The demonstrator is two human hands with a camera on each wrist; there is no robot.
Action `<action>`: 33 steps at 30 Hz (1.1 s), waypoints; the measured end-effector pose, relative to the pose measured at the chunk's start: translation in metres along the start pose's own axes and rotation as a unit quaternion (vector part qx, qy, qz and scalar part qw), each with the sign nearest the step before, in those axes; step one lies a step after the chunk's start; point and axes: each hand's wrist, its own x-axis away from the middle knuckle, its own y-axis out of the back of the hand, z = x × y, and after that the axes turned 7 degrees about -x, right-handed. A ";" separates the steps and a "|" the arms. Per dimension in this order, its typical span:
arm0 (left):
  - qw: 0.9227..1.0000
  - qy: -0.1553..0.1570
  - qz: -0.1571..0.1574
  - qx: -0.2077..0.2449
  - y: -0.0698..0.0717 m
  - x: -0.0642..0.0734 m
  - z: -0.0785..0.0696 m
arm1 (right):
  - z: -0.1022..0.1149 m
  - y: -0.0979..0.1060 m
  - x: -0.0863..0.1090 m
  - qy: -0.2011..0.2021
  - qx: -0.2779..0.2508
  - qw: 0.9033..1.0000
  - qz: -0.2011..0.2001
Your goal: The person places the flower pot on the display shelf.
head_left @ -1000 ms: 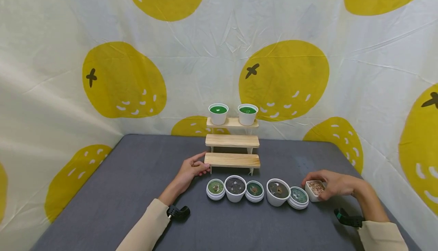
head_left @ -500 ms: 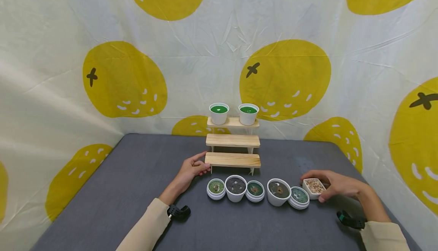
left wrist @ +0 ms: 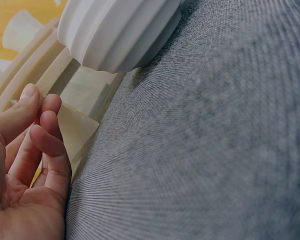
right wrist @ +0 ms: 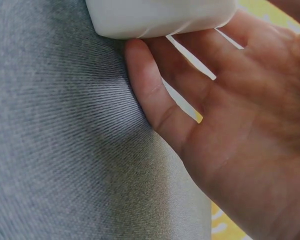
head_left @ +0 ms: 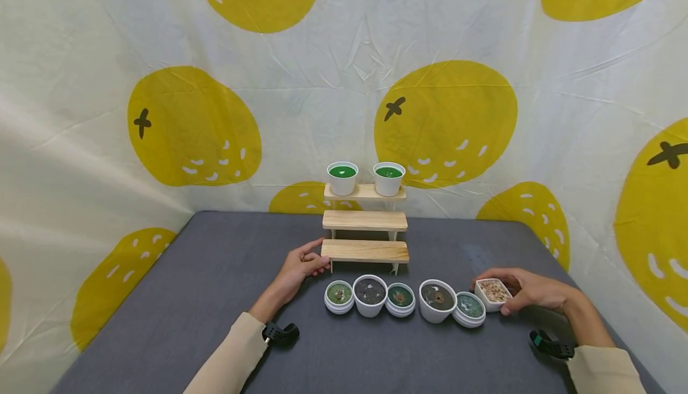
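Observation:
At the left end of the three-tier wooden stand (head_left: 365, 251), my left hand (head_left: 297, 270) pinches the edge of the lowest step between thumb and fingers. In the left wrist view, the curled fingers (left wrist: 51, 142) show beside the stand's pale leg. Over on the right, my right hand (head_left: 537, 291) holds a small square white pot (head_left: 485, 304) filled with pinkish-tan granules, thumb on the near side and fingers round the far side. The pot's smooth underside edge (right wrist: 165, 22) shows above the fingers in the right wrist view; its contact with the table is partly hidden.
In front of the stand is a row of round white pots: green (head_left: 338, 308), dark (head_left: 369, 309), dark green (head_left: 400, 310), brown-grey (head_left: 434, 315) and blue-green (head_left: 469, 321). Two cups with green tops (head_left: 343, 187) (head_left: 388, 188) sit on the top step. Fruit-print cloth surrounds the grey table (head_left: 344, 358).
My right hand has drawn back slightly to the right, and the square pot has turned and shifted a little left. My left hand stays at the stand.

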 end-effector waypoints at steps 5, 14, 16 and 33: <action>1.000 0.002 -0.002 0.002 0.000 -0.001 0.002 | 0.001 0.000 0.000 0.007 -0.003 1.000 0.003; 1.000 0.007 -0.001 0.010 0.001 -0.002 0.003 | 0.008 -0.001 0.002 -0.009 0.026 0.999 -0.023; 1.000 0.009 -0.002 0.011 0.001 -0.002 0.002 | 0.011 -0.002 0.002 -0.003 0.032 0.999 -0.025; 1.000 0.002 0.003 0.005 0.001 -0.003 0.002 | 0.035 -0.013 0.004 0.045 0.109 0.990 -0.078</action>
